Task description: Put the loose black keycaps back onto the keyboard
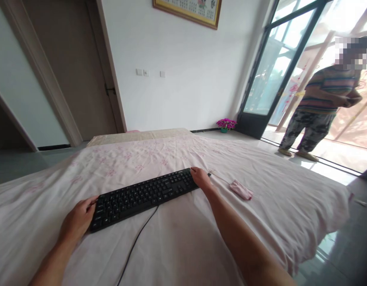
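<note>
A black computer keyboard (144, 196) lies at a slant over the pink flowered bed sheet (183, 246). My left hand (78, 216) grips its left end, thumb by the top edge. On the far right end, my right hand (200, 177) is closed round the keyboard's corner; its lower fingers are hidden. A thin black cable (138, 235) runs from the keyboard's near edge toward me. To the right of my right hand rests a small folded pink cloth (241, 190).
A person (326, 91) in a striped top stands at the glass door (278, 59) on the right. A pot of magenta flowers (226, 124) sits by the white wall. At the left is a brown door (70, 67); a framed picture (189, 10) hangs above.
</note>
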`<action>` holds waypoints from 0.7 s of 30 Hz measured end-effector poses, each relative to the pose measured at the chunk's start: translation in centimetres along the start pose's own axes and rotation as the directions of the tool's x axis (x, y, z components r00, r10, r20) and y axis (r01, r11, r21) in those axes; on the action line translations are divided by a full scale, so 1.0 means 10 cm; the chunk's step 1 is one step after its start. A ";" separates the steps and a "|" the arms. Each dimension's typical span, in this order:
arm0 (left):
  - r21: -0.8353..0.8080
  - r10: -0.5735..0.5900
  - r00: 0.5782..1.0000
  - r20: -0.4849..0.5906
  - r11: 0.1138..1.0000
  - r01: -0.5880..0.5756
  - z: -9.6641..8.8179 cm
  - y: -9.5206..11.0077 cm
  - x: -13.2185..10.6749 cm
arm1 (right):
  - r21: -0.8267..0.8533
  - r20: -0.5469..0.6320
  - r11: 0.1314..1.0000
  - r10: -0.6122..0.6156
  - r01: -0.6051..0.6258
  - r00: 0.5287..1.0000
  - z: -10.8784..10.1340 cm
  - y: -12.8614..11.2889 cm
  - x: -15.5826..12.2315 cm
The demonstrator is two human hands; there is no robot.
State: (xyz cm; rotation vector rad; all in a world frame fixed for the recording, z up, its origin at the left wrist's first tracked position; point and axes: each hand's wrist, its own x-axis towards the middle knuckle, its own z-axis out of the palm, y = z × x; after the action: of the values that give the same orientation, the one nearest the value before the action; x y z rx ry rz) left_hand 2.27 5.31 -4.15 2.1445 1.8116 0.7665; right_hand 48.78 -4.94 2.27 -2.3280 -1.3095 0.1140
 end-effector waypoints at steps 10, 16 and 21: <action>0.001 -0.090 0.995 0.038 0.996 0.090 0.02 -0.06 0.05 | -0.121 -0.107 0.976 0.166 -0.179 0.980 -0.65 0.94 0.01; -0.039 -0.096 0.995 0.008 0.995 0.096 0.02 -0.03 0.02 | -0.153 -0.088 0.956 0.239 -0.251 0.967 -0.74 1.39 -0.05; -0.033 -0.089 0.996 0.029 0.995 0.090 -0.01 0.00 0.00 | -0.183 -0.043 0.955 0.228 -0.232 0.973 -0.84 1.54 -0.05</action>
State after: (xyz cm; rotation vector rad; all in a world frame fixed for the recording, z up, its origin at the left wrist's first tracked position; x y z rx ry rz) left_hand 2.18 5.32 -4.04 2.0277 1.8529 0.7377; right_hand 63.05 -15.03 2.98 -2.6285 -1.0742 0.0403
